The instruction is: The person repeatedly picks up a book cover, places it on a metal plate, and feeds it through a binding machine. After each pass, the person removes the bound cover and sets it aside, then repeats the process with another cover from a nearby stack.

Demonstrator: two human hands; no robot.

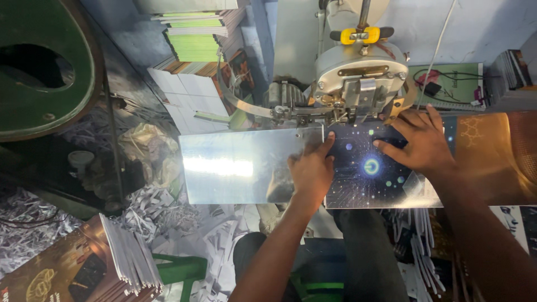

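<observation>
- Head view: a dark glossy booklet cover (369,168), printed with a glowing ring and circuit lines, lies flat on the shiny metal work plate (235,165) of a grey stitching machine (358,78).
- The left hand (311,170) rests palm down on the cover's left edge, just where it meets the bare plate; its fingers (324,146) are spread flat, pressing rather than clasping anything.
- The right hand (419,140) lies flat on the cover's upper right part, touching it, fingers pointing towards the machine head; it too is open and only pressing.
- The cover sits under and between both hands, its top edge tucked beneath the machine head.
- Nearby: stacks of booklets (196,39) behind the plate, another pile of booklets (84,263) at lower left, paper shreds (156,207) on the floor.
</observation>
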